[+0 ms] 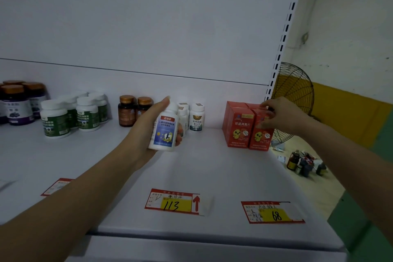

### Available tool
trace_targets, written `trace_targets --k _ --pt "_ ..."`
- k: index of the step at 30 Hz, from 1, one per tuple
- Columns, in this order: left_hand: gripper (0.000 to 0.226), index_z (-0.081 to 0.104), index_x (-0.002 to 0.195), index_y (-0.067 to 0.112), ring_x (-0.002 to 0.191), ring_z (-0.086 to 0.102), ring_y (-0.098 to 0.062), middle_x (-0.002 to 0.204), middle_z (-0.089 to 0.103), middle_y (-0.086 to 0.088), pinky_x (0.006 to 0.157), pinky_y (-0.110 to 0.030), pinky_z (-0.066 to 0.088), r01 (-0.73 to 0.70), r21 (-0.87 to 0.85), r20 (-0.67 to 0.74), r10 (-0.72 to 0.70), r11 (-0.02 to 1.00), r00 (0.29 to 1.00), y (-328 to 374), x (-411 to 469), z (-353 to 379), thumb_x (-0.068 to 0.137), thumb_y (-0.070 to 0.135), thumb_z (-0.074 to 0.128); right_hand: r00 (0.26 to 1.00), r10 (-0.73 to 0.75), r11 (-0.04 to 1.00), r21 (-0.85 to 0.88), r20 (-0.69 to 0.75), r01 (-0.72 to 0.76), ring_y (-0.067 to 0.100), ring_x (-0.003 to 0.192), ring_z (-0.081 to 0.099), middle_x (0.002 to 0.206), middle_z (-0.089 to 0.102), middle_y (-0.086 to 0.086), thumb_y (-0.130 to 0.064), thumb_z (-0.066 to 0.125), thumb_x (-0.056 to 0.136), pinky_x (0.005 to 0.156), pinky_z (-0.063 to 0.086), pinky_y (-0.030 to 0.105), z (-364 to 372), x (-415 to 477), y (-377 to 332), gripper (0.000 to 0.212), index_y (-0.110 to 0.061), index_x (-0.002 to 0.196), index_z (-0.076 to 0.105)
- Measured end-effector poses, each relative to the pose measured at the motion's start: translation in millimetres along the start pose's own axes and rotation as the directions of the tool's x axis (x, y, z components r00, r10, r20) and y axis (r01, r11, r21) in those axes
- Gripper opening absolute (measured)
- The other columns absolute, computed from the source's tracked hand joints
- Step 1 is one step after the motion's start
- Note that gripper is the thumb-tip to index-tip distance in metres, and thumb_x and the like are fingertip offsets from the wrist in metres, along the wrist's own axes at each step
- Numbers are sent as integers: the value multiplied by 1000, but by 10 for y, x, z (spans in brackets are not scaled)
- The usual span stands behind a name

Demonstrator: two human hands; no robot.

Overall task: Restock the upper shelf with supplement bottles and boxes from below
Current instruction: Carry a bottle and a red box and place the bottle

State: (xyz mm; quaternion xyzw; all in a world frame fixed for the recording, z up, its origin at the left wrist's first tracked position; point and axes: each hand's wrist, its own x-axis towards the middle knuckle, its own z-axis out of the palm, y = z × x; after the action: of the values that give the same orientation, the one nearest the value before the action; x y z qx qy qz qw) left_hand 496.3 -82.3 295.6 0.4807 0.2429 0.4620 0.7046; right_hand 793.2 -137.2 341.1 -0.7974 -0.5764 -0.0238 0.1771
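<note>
My left hand [146, 127] grips a white bottle with a blue label [164, 132], held upright just above the white upper shelf [191, 168], in front of a few white bottles [196, 118]. My right hand [282, 116] rests its fingers on the top of the front right red box [260, 134], which stands in a tight group of red boxes [237, 126] at the shelf's right end. Whether the fingers pinch the box or only touch it is unclear.
Along the shelf's back stand two brown bottles [127, 110], several green-labelled white bottles [70, 116] and purple-labelled bottles [18, 105]. Price tags [172, 202] line the front edge. Right of the shelf upright are a floor fan [295, 91] and small bottles on the floor [306, 165].
</note>
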Motion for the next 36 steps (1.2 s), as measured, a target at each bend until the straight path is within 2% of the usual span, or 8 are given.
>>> trace_targets --k 4,7,11,14,18,23,31,36 --pt "38 60 95 12 54 64 -17 73 65 -6 52 -26 55 -21 -23 8 21 1000 1000 119 -51 -34 74 43 65 983 -179 980 -88 -26 177 26 127 43 142 39 10 -40 69 81 98 41 37 -95 -101 -410 62 -21 136 46" --pt "48 56 106 13 59 63 -17 80 62 -8 55 -26 55 -28 -7 8 28 1000 1000 195 -147 -91 72 46 66 964 -261 959 -97 55 265 24 123 46 139 43 9 -40 63 85 95 39 32 -44 -204 -787 56 -21 135 47" --pt "42 57 104 10 58 62 -17 78 61 -8 53 -26 53 -33 9 32 33 999 999 289 -379 -182 82 46 60 928 -266 925 -200 262 322 24 124 47 137 49 8 -47 56 89 97 38 29 192 -362 -1173 54 -18 134 49" --pt "31 65 83 13 50 60 -16 64 63 -5 51 -25 52 -71 -2 -14 71 997 997 350 -603 -276 85 42 57 890 -275 907 -209 365 366 24 129 44 141 47 9 -47 53 91 102 36 28 395 -453 -1368 57 -13 137 47" --pt "26 63 79 15 49 59 -16 64 62 -5 50 -24 52 -134 52 -68 138 990 988 427 -887 -467 71 40 65 850 -310 896 -166 426 411 23 130 44 144 45 7 -46 53 91 102 36 28 541 -512 -1670 60 -14 141 42" --pt "20 53 84 12 46 58 -18 68 58 -11 49 -25 53 -148 138 -162 170 979 972 604 -1195 -829 80 28 64 813 -378 868 -136 444 478 21 131 42 145 43 6 -48 53 91 104 35 27 615 -560 -2144 60 -16 140 42" --pt "20 53 96 9 52 61 -17 72 62 -10 54 -26 56 -216 228 -296 279 949 914 1127 -1835 -1813 89 28 57 772 -486 818 -98 410 567 21 130 44 144 45 5 -48 54 90 103 36 27 764 -848 -3346 58 -16 138 45" --pt "18 61 100 19 54 65 -12 61 67 4 57 -24 55 -202 272 -369 296 941 881 1504 -2284 -2647 88 32 57 774 -519 806 -93 363 585 22 116 50 136 52 9 -48 52 91 93 38 28 913 -1098 -4282 53 -12 130 53"
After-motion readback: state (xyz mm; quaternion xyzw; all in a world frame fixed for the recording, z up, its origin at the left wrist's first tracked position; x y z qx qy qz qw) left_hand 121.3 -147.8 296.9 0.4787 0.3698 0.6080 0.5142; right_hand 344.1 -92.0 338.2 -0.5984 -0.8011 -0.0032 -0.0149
